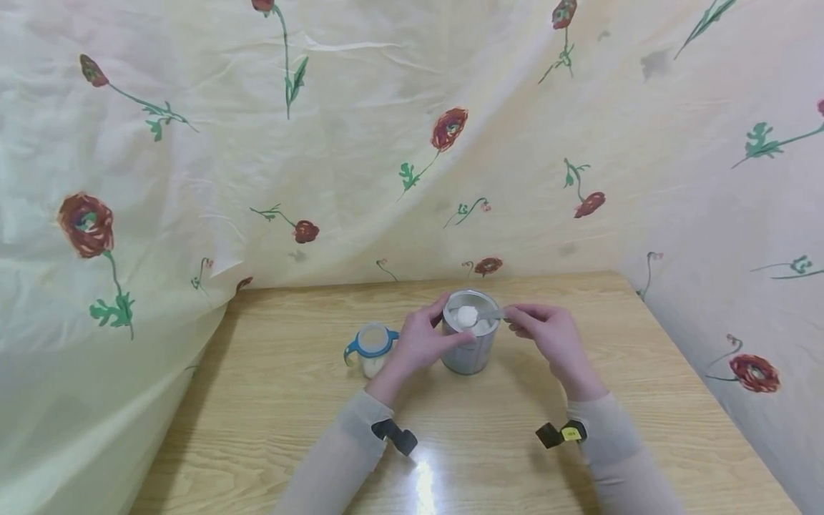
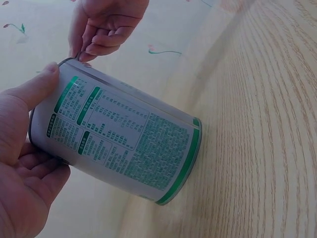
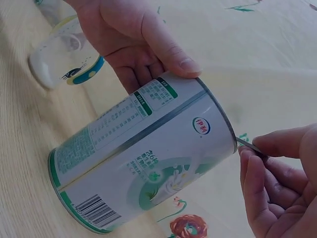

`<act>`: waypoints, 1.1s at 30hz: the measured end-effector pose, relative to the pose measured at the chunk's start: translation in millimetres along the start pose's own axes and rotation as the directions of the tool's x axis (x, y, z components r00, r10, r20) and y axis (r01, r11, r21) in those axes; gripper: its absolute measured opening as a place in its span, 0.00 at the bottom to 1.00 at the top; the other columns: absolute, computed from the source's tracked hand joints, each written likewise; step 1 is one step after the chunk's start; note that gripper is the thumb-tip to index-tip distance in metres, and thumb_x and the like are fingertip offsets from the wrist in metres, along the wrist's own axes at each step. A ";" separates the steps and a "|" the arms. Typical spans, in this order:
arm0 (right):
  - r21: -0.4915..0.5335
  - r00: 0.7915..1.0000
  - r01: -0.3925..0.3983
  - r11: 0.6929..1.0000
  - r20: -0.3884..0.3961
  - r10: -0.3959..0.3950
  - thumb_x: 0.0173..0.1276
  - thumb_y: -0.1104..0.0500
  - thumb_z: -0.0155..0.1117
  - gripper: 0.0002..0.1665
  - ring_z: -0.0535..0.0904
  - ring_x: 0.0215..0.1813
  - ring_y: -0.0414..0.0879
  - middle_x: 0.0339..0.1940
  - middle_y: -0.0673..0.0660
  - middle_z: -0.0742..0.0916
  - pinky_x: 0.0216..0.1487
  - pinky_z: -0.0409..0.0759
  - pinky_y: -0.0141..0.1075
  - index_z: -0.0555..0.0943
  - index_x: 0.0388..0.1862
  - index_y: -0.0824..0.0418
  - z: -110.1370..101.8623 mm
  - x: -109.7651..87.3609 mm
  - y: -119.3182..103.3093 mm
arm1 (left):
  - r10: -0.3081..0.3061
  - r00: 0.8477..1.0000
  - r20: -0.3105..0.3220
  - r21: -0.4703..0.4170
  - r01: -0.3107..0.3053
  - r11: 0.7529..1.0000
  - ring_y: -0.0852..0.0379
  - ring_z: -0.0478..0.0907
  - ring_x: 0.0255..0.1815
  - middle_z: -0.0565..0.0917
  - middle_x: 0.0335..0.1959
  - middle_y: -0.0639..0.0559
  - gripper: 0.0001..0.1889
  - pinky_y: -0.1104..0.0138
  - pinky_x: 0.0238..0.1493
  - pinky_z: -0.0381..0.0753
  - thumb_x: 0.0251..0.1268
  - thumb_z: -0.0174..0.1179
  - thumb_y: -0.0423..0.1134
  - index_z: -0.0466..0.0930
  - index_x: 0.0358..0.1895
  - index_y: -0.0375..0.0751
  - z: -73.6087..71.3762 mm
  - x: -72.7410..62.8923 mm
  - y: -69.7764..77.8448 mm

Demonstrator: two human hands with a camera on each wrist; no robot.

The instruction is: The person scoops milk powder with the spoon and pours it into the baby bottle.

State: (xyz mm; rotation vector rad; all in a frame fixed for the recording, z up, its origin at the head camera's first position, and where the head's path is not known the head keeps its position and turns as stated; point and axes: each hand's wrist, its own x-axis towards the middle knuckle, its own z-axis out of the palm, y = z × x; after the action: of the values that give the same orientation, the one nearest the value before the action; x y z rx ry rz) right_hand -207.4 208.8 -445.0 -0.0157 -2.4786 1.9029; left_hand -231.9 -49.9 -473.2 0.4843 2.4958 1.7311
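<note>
An open milk powder can (image 1: 467, 357), white and green with printed labels, stands upright on the table. My left hand (image 1: 425, 336) grips it around the upper side, thumb and fingers spread about its rim end. At the can's right, my right hand (image 1: 547, 332) pinches the thin grey handle of a spoon (image 1: 491, 314) between thumb and fingers. White powder (image 1: 466, 316) is heaped on the spoon's end, over the can's mouth. The can's label (image 2: 119, 134) faces the left wrist view, and a barcode shows on its side (image 3: 148, 163) in the right wrist view.
A clear baby bottle (image 1: 373, 340) with a blue collar and handles stands just left of the can, close beside my left forearm. The wooden table (image 1: 270, 400) ends at a hanging flowered cloth (image 1: 347, 157) behind, which also runs along both sides.
</note>
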 end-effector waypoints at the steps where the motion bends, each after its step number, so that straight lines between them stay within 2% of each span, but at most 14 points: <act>1: 0.014 1.000 -0.001 1.000 -0.003 0.001 0.77 0.49 0.72 0.30 0.89 0.44 0.39 0.49 0.54 0.93 0.50 0.88 0.30 0.85 0.63 0.72 0.3 -0.3 1.4 | -0.001 1.000 -0.003 0.000 0.001 1.000 0.44 0.71 0.78 0.70 0.80 0.46 0.51 0.52 0.74 0.75 0.60 0.82 0.50 0.64 0.84 0.42 -0.1 -0.2 0.2; 10: 0.146 0.999 0.019 0.989 -0.050 -0.012 0.78 0.52 0.71 0.31 0.90 0.43 0.38 0.41 0.47 0.93 0.52 0.88 0.30 0.81 0.64 0.78 4.2 -2.7 11.5 | 0.027 1.000 0.000 -0.015 -0.027 1.000 0.44 0.72 0.77 0.71 0.80 0.45 0.50 0.54 0.74 0.75 0.61 0.81 0.48 0.64 0.83 0.41 0.7 1.1 2.0; 17: 0.213 0.994 0.049 0.976 -0.106 -0.027 0.78 0.53 0.72 0.26 0.89 0.47 0.39 0.42 0.45 0.93 0.53 0.87 0.29 0.84 0.61 0.75 5.4 -3.1 13.9 | 0.036 0.999 0.000 -0.009 -0.036 0.999 0.45 0.73 0.77 0.71 0.79 0.43 0.52 0.56 0.73 0.76 0.59 0.82 0.51 0.65 0.83 0.39 -0.5 1.9 -0.5; 22: 0.211 0.987 0.069 0.975 -0.156 -0.036 0.77 0.55 0.72 0.26 0.90 0.44 0.37 0.40 0.44 0.93 0.51 0.88 0.28 0.84 0.61 0.76 5.4 -1.1 13.7 | 0.035 0.999 0.005 -0.002 -0.035 0.999 0.45 0.72 0.76 0.71 0.79 0.42 0.53 0.57 0.73 0.76 0.58 0.82 0.53 0.64 0.83 0.37 -1.2 1.9 -2.2; 29: 0.206 0.984 0.087 0.975 -0.170 -0.052 0.78 0.58 0.71 0.26 0.89 0.42 0.35 0.40 0.44 0.93 0.50 0.88 0.28 0.82 0.62 0.79 7.6 -0.8 14.7 | 0.021 1.000 0.006 -0.003 -0.021 1.000 0.44 0.72 0.77 0.70 0.80 0.42 0.54 0.56 0.74 0.76 0.57 0.83 0.53 0.64 0.82 0.36 -0.7 1.9 -2.8; 33: 0.237 0.983 0.098 0.967 -0.177 -0.056 0.78 0.59 0.71 0.26 0.89 0.41 0.35 0.40 0.45 0.93 0.49 0.88 0.28 0.81 0.62 0.80 8.6 0.7 16.6 | 0.009 1.000 0.005 0.005 -0.009 1.000 0.43 0.72 0.77 0.70 0.80 0.42 0.54 0.56 0.74 0.76 0.57 0.83 0.54 0.64 0.83 0.36 -0.3 1.6 -2.4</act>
State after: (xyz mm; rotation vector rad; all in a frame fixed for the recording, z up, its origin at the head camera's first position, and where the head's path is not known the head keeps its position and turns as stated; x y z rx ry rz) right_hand -208.3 204.8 -463.2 -0.0726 -2.0933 2.0655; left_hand -234.0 -50.5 -475.1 0.5008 2.4983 1.7254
